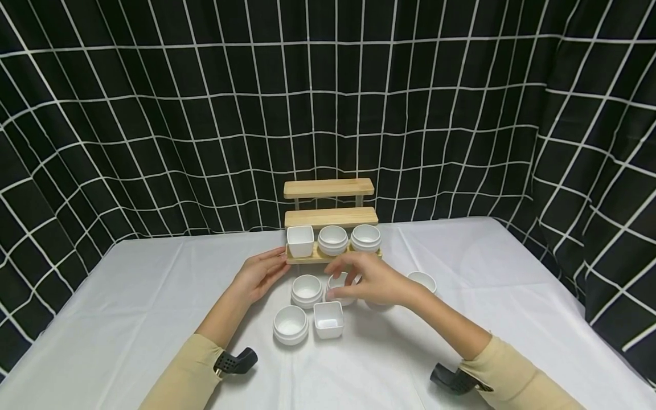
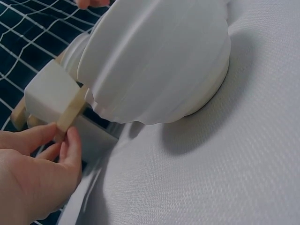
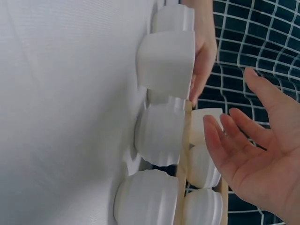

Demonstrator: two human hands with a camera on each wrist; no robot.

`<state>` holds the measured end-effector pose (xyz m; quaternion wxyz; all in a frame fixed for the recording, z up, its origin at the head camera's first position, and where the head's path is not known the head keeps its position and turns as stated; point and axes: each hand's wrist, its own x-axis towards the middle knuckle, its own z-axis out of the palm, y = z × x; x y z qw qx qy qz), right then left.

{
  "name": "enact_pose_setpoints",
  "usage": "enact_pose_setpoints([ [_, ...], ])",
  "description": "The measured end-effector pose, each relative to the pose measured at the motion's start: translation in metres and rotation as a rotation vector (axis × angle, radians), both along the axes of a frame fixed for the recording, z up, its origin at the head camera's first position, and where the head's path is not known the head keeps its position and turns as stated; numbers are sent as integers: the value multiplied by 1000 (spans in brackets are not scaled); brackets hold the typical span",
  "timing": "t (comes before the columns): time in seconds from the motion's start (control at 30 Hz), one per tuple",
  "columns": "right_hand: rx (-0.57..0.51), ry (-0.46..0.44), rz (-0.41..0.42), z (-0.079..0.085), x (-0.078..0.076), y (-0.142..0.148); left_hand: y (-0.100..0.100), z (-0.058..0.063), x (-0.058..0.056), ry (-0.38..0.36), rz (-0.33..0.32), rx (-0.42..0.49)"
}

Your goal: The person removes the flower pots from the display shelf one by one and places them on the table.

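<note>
A tiered wooden shelf stand (image 1: 331,217) is on the table; its lowest board carries a square white bowl (image 1: 300,242) and two round white bowls (image 1: 332,240). My left hand (image 1: 261,274) pinches the left end of that lowest board (image 2: 71,112) between thumb and fingers. Over the front group of bowls hovers my right hand (image 1: 373,278), its fingers loosely bent and nothing in them. Beneath it sits a round bowl (image 1: 339,281), partly hidden by the fingers. The right wrist view shows this hand (image 3: 262,145) apart from the bowls.
Before the stand are more white bowls: a round one (image 1: 307,289), another round one (image 1: 290,324) and a square one (image 1: 328,320). One more (image 1: 422,281) stands behind my right forearm. A white cloth (image 1: 154,296) covers the table, and a black gridded curtain (image 1: 328,114) hangs behind.
</note>
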<state>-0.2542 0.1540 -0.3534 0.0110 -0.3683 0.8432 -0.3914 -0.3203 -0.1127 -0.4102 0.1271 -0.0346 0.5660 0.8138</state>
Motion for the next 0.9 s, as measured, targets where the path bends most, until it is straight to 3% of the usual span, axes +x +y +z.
enact_pose_setpoints([
  [0.9,2,19,-101,28,-23,-14,-1,-2,-1,-2,2,-9],
])
